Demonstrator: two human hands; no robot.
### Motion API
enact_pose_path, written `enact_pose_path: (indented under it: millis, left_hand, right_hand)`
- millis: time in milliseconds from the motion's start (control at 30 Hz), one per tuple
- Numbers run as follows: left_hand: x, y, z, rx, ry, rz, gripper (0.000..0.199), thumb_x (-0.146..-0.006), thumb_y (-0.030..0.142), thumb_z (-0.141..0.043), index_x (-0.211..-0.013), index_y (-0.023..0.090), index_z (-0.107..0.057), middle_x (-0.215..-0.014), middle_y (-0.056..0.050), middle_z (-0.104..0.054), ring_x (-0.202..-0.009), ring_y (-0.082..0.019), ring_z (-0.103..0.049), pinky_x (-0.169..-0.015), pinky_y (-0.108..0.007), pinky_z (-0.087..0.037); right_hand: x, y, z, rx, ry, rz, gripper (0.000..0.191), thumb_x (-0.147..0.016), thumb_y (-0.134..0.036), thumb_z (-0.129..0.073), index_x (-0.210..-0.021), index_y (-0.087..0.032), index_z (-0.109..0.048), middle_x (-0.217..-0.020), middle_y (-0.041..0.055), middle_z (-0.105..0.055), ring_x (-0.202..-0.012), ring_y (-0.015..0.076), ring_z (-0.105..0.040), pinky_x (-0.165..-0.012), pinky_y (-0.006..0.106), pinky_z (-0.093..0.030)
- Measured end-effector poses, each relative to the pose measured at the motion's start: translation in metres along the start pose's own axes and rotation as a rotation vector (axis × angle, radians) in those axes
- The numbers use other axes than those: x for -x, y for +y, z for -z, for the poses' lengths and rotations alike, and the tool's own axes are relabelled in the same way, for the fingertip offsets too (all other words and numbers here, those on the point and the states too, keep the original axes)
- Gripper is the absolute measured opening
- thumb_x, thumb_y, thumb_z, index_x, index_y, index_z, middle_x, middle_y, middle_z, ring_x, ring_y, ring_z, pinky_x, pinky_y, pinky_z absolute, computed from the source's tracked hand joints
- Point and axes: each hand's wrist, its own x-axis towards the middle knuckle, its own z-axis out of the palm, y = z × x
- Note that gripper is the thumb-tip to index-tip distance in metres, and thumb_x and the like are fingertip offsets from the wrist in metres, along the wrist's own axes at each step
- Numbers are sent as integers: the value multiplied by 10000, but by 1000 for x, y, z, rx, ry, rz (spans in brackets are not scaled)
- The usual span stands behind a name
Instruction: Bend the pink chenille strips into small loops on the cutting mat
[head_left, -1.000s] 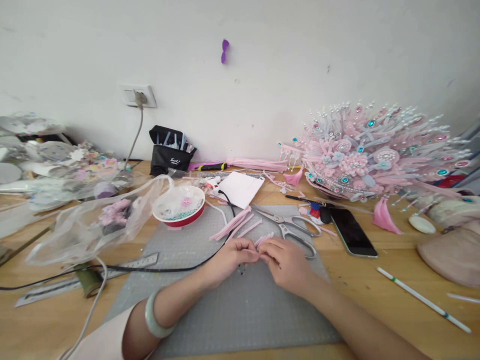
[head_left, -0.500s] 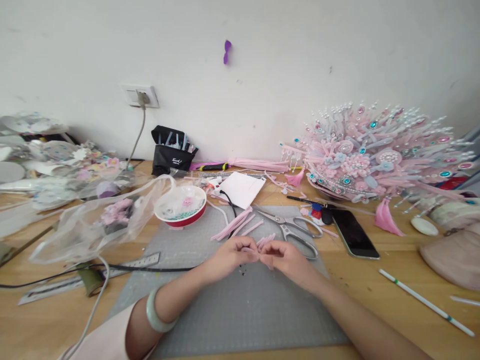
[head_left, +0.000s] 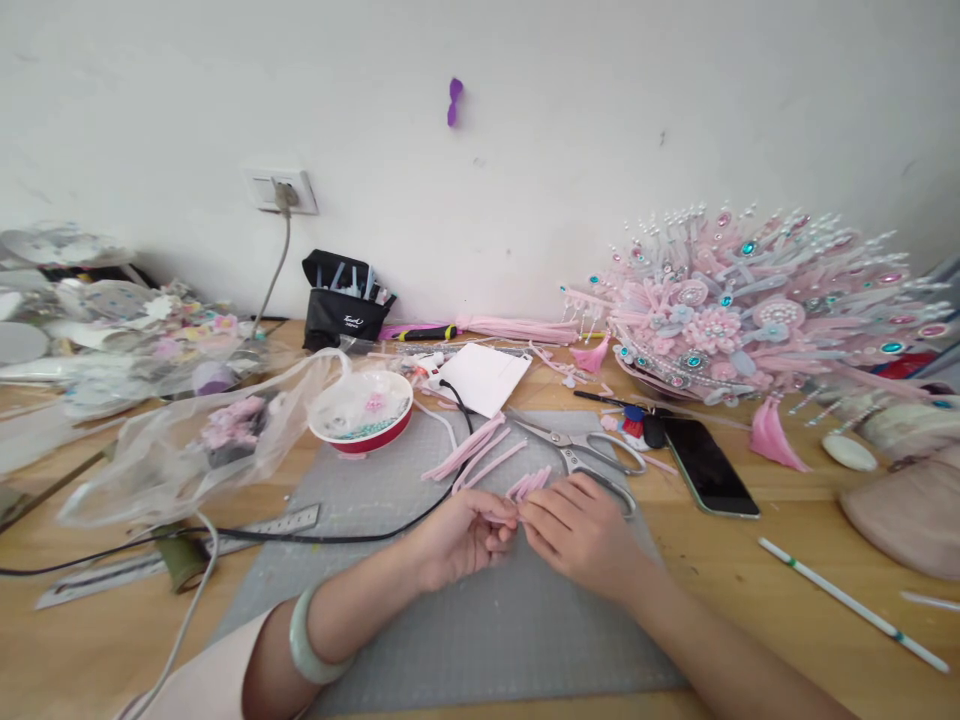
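Note:
My left hand point(head_left: 469, 535) and my right hand point(head_left: 585, 530) meet fingertip to fingertip above the grey cutting mat point(head_left: 450, 640). Both are closed in a pinch on a pale pink pipe cleaner, mostly covered by the fingers. Just behind the fingertips lie several short pink pipe cleaner pieces point(head_left: 531, 484). Longer pink pipe cleaners point(head_left: 469, 447) rest farther back, across a black cord. Silver scissors point(head_left: 574, 450) lie partly open behind my right hand, which hides part of one handle. A pale green bangle point(head_left: 304, 635) circles my left wrist.
A red-rimmed bowl of beads point(head_left: 391, 432) stands at the mat's back left, beside a clear plastic bag point(head_left: 157, 470). A phone point(head_left: 711, 465) and a large pink beaded headdress point(head_left: 720, 320) are on the right. A metal ruler point(head_left: 292, 522) lies left under a cord.
My right hand has turned so its back faces up, fingers folded over the pinch. My left hand has rolled open a little, showing its curled lower fingers. The pink pieces behind stay put.

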Motion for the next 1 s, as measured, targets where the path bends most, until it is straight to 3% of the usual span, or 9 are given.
enact_pose_path:
  millis: [267,500,833,1000]
  left_hand:
    - [1,0,1,32,-36,54,114,-646,139,-518,-537,107,-508,-476,23,-448,-395,-37,-313,-461,-190,-261]
    - [0,-1,-2,-75,-23,-66,86,-597,103,-564,-524,119,-521,-479,26,-440,-449,-55,-343,-475,-192,-240]
    - [4,8,0,-406,-54,-262,128,-619,193,-617,-552,131,-527,-514,32,-437,-495,-79,-355,-482,-211,-219]
    - [4,14,2,-592,-98,-344,175,-619,234,-640,-566,129,-511,-527,44,-445,-504,-73,-338,-493,-204,-228]
  right_hand:
    - [0,1,1,-10,-19,43,157,-831,-168,-429,-795,-160,-582,-704,32,-616,-656,148,-513,-610,293,-331]
    - [3,-3,-6,-263,-14,-72,176,-800,-121,-421,-706,-156,-565,-671,33,-591,-650,149,-504,-610,276,-371]
    - [-4,-12,-4,-876,-76,-566,230,-800,-157,-452,-595,-165,-556,-544,-20,-475,-544,111,-450,-515,219,-356]
    - [-5,-13,-6,-1353,-161,-963,168,-711,-153,-541,-549,-140,-582,-475,-45,-422,-460,75,-366,-444,205,-256]
